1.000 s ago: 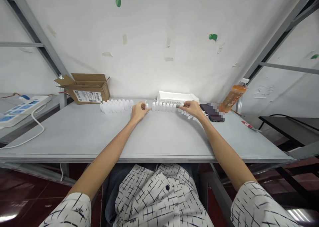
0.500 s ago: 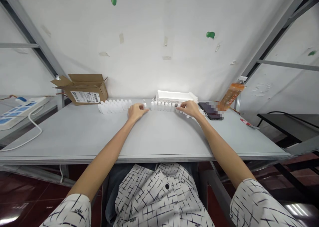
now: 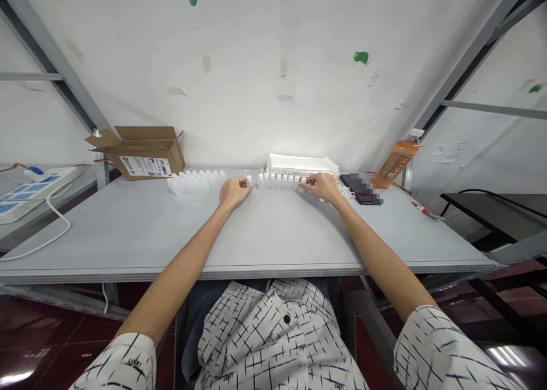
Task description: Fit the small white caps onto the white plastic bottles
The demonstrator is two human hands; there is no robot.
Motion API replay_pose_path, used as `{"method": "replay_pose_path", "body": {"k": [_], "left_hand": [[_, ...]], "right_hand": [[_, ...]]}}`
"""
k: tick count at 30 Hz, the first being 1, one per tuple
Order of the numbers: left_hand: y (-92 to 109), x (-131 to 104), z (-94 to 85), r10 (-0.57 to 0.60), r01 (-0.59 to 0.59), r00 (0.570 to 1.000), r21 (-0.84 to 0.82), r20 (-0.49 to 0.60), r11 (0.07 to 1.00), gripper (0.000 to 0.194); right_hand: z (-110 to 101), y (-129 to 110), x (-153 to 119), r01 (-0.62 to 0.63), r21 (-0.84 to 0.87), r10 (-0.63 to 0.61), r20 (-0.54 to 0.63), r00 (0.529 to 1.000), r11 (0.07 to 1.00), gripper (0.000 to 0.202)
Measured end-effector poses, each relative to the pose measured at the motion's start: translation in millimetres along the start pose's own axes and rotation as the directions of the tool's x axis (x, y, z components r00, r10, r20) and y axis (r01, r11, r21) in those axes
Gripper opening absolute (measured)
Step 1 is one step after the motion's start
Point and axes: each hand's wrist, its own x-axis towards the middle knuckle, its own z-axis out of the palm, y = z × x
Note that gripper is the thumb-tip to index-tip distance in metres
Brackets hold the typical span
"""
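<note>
Small white bottles with loops on their caps stand in a row at the back middle of the table. My left hand pinches one small white bottle just left of that row, with a gap between. At the row's right end, my right hand has thumb and fingers closed on another small white bottle. Several more translucent white bottles stand in a cluster left of my left hand. Loose white pieces lie beside my right hand, partly hidden by it.
A stack of flat white packs lies behind the row. An open cardboard box stands at the back left. On the right are a phone and an orange drink bottle. A power strip lies far left.
My right hand has moved slightly left, bringing its bottle up to the end of the row. My left hand stays almost in place, still pinching its bottle.
</note>
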Motion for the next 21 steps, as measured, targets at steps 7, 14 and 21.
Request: {"method": "replay_pose_path", "body": {"k": [7, 14, 21], "left_hand": [[3.8, -1.1, 6.4, 0.049, -0.05, 0.999, 0.032, 0.015, 0.998, 0.014], [11.2, -5.7, 7.8, 0.086, -0.093, 0.994, 0.112, 0.067, 0.989, 0.021], [10.9, -5.4, 9.7, 0.099, -0.107, 0.994, 0.172, 0.056, 0.979, 0.022]], "right_hand": [[2.6, -5.2, 0.6, 0.006, -0.025, -0.006, 0.005, 1.0, 1.0, 0.036], [1.7, -7.3, -0.5, -0.002, -0.007, 0.002, 0.004, 1.0, 1.0, 0.039], [0.6, -8.0, -1.1, 0.001, 0.011, -0.002, 0.008, 1.0, 1.0, 0.038]]}}
